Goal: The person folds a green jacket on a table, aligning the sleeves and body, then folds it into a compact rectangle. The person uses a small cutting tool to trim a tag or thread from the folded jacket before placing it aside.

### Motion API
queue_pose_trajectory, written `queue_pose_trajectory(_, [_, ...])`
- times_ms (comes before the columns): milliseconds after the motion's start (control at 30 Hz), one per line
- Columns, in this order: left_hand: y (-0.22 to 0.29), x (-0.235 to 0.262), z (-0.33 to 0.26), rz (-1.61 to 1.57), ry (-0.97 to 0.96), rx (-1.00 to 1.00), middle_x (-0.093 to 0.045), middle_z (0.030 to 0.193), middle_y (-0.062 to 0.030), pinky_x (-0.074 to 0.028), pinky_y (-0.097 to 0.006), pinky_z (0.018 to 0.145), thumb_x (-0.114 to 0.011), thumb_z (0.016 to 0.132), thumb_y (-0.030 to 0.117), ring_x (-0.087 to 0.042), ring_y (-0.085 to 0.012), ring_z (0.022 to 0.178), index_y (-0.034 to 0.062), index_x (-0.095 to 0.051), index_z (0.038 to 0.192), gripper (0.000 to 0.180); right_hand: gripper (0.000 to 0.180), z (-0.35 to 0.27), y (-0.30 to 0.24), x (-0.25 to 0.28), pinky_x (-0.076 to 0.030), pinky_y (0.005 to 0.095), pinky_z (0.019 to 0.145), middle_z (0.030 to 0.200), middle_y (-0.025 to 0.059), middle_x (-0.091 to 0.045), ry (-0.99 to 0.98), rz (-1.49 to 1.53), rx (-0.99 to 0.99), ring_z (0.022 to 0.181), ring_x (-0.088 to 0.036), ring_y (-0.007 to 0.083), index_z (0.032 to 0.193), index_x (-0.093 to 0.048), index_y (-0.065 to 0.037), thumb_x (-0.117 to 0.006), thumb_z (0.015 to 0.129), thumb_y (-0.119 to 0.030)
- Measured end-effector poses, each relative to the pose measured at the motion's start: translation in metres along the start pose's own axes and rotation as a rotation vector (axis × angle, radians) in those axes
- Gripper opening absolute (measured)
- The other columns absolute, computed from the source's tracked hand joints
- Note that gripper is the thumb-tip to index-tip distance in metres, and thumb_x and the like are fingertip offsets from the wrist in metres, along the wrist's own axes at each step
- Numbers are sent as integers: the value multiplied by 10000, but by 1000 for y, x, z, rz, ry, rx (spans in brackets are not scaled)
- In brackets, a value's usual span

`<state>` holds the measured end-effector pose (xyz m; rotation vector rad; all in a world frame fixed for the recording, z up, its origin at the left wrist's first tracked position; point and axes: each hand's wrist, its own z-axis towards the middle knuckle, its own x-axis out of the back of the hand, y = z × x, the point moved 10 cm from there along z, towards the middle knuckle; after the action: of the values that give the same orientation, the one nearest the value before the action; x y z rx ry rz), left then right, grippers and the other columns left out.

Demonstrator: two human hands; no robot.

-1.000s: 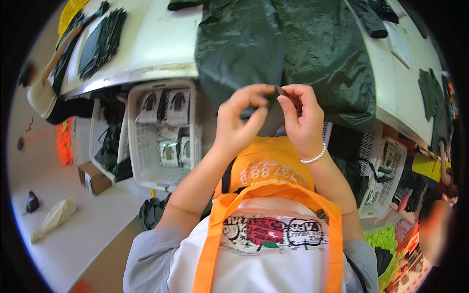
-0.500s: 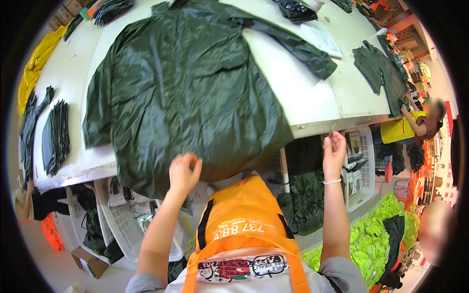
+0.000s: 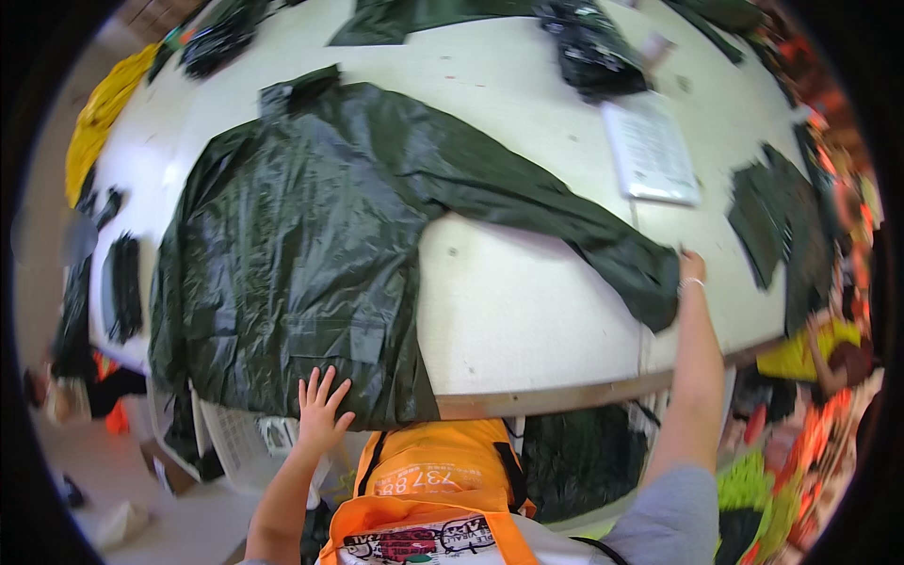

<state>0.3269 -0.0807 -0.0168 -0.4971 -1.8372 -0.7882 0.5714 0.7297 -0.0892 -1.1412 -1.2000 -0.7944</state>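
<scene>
A dark green rain jacket (image 3: 292, 226) lies spread on the white table (image 3: 527, 311), its collar pointing away from me and its lower edge at the table's front edge. My left hand (image 3: 322, 412) rests on the jacket near the hem, fingers spread flat below a pocket flap. The right sleeve (image 3: 565, 221) stretches out across the table. At its cuff, my right hand (image 3: 693, 266) has its fingers closed on the edge. A small dark tip shows by those fingers, too small to name.
A packet of white sheets (image 3: 650, 151) lies beyond the sleeve, near dark plastic-wrapped bundles (image 3: 589, 47). Folded dark garments (image 3: 122, 287) sit at left, others (image 3: 761, 221) at right. White baskets (image 3: 235, 443) stand below the table. A person in yellow (image 3: 815, 348) is at the right.
The jacket now lies flatter, its hem drawn up onto the table edge. My left hand has flattened onto it. My right hand has moved outward and up to the sleeve's cuff.
</scene>
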Motion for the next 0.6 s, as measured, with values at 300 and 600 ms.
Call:
queue_pose_trajectory(300, [23,121,177,-360,536,465,-605,850,-110,-482,-341,672,-628,853,281,-613,-265,761,58,-609,976,255,600,-117,-382,-52,-474,338,858,1086,163,-634,-786,361,708,979,-609,227,1261,-494,10,-652,836,-382])
queue_pose_trajectory(600, [26,101,287,-785,131,625,-649,937,-222,-458,-373,789,-493,705,3,-619,-303,918,-62,-612,993,319,559,-433,-483,11,-507,279,692,854,118,-632,-1722,824,903,774,-627,166,1412,-312,-38,-539,910,-134])
